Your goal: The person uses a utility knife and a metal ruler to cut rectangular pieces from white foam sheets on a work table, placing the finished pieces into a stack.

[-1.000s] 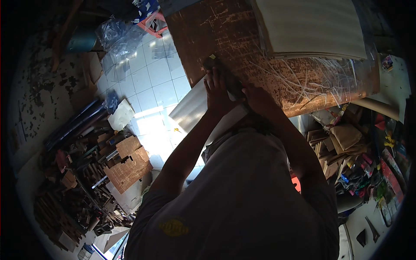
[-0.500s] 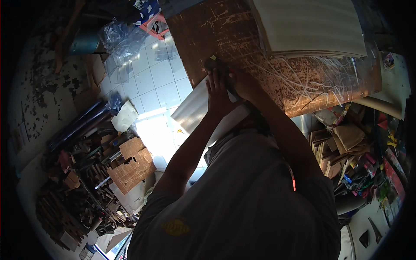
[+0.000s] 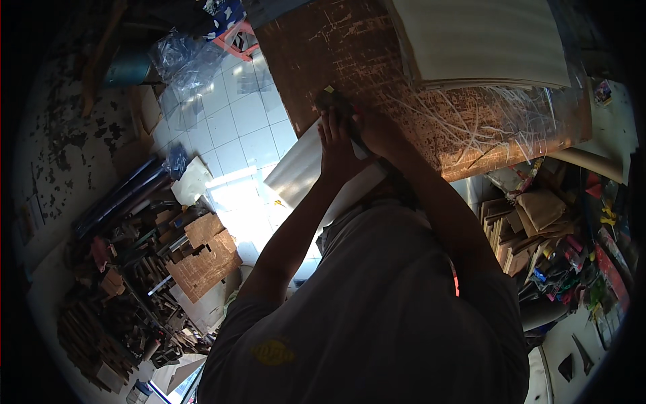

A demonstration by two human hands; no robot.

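Right, down to the dark bar (image 3: 327, 99), on the near-left part of the worktop (image 3: 303, 50), long axis slanting from far left to near right, back toward the body. Tight against it or just beneath, hard to tell which, a pale sheet (image 3: 295, 168), jutting out leftward over the tiled floor (image 3: 239, 114). Nearer to that sheet, the left hand (image 3: 338, 153): palm down, fingers a little spread, pointing away and up against the bar. Across on the bar's right side, near its far end, the right hand (image 3: 379, 133), fingers curled; cannot tell around what. Just beside each other, those 2 hands. Farther right, loose white strands (image 3: 474, 135), then 1 stack of pale sheets (image 3: 488, 40).
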